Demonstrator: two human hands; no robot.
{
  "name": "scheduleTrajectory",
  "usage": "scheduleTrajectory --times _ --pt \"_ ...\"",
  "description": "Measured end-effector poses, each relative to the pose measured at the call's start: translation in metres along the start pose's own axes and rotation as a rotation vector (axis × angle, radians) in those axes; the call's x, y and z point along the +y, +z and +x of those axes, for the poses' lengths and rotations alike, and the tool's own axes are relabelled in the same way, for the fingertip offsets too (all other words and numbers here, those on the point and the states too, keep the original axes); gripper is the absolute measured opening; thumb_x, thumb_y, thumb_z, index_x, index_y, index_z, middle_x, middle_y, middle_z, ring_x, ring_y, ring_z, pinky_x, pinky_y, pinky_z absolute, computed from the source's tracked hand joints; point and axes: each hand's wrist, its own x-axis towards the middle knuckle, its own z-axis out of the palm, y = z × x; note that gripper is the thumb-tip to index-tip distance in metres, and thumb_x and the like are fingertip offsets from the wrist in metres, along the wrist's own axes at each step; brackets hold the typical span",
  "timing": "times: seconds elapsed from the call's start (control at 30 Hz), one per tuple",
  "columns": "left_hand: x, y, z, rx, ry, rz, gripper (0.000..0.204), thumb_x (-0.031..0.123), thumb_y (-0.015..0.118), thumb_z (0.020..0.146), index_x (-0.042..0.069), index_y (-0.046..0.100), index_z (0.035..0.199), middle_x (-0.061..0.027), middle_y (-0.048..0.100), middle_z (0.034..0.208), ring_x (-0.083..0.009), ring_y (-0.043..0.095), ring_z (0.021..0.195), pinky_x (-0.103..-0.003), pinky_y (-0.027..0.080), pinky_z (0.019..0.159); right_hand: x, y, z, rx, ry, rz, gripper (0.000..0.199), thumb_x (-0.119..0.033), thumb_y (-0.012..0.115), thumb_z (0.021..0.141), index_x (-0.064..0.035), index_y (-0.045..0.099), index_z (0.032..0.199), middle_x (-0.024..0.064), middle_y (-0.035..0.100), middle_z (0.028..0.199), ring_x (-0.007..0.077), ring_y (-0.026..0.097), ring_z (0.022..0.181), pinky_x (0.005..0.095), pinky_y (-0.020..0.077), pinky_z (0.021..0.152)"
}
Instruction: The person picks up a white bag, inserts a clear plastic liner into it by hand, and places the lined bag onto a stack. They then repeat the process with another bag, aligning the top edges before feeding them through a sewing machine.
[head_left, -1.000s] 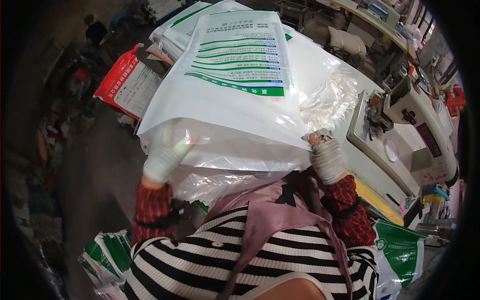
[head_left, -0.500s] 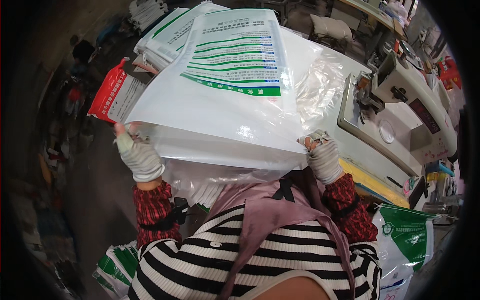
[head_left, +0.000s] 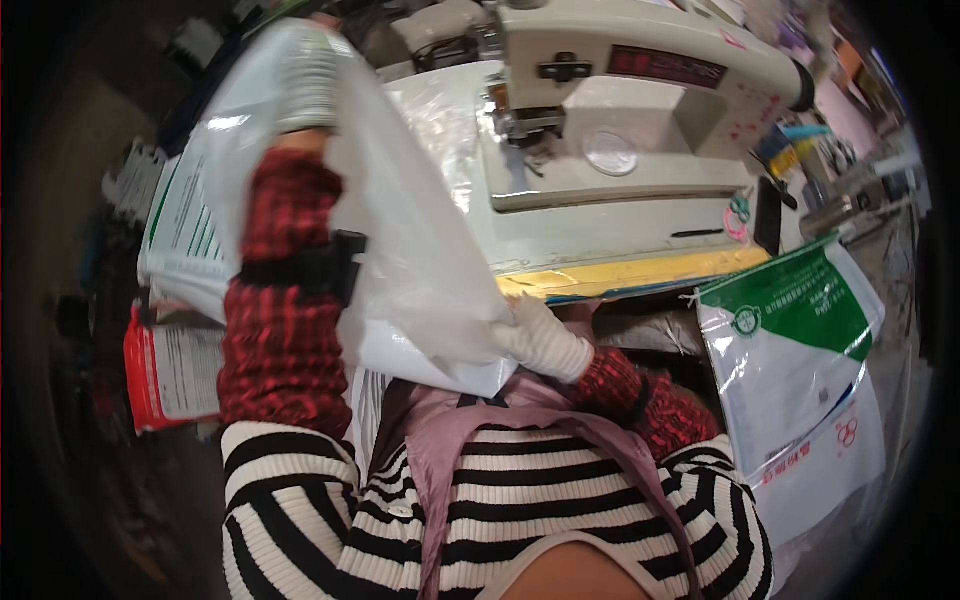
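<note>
A white plastic woven bag [head_left: 415, 270], glossy and partly see-through, stretches from the far left down to my lap. My left hand [head_left: 308, 80], in a pale glove, reaches over its far end; motion blurs its fingers, so I cannot tell whether they grip. At the bag's near right edge my right hand [head_left: 540, 338], gloved as well, is closed on the plastic. Printed bags with green stripes [head_left: 185, 225] lie to the left, partly under the white bag.
A white industrial sewing machine [head_left: 640, 80] stands at the far right on a pale table, with a black phone [head_left: 768, 215] near its right end. Yellow edging [head_left: 640, 270] runs along the table front. A green-and-white bag [head_left: 800, 370] hangs at right. A red-and-white package [head_left: 165, 375] sits at left.
My left hand has swung forward to the far end of the bag. My right hand has come lower and left in the view with its edge. The view has turned toward the sewing machine.
</note>
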Motion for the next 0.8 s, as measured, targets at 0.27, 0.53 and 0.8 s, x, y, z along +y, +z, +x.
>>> scheduleTrajectory --times 0.27,0.53,0.8 --pt "0.222 0.053 -0.055 -0.143 0.413 -0.435 0.024 0.02 0.047 0.087 0.004 0.064 0.091 -0.0166 0.065 0.083 -0.0285 0.064 0.071 -0.04 0.051 0.065 0.045 -0.041 -0.145 0.224 0.3 -0.503 0.052 -0.014 0.055 0.086 -0.0045 0.039 0.135 0.0197 0.06 0.073 0.0382 0.06 0.068 0.0453 0.0463 0.059" --pt "0.231 0.047 -0.059 -0.194 0.599 -0.477 0.027 0.024 0.047 0.088 0.004 0.061 0.097 -0.017 0.064 0.089 -0.0291 0.062 0.076 -0.04 0.05 0.07 -0.005 -0.068 -0.111 0.086 0.229 -0.871 0.064 -0.02 0.059 0.08 -0.0188 0.038 0.141 0.0079 0.056 0.058 0.0259 0.059 0.051 0.0402 0.045 0.045" --pt "0.171 0.078 -0.041 -0.221 0.776 -0.588 0.031 0.028 0.046 0.09 0.003 0.059 0.103 -0.0174 0.064 0.094 -0.0297 0.061 0.082 -0.04 0.048 0.075 0.007 -0.073 0.05 0.144 0.244 -0.822 0.045 -0.014 0.045 0.089 -0.0094 0.043 0.134 0.0161 0.067 0.084 0.0329 0.066 0.077 0.0452 0.052 0.067"
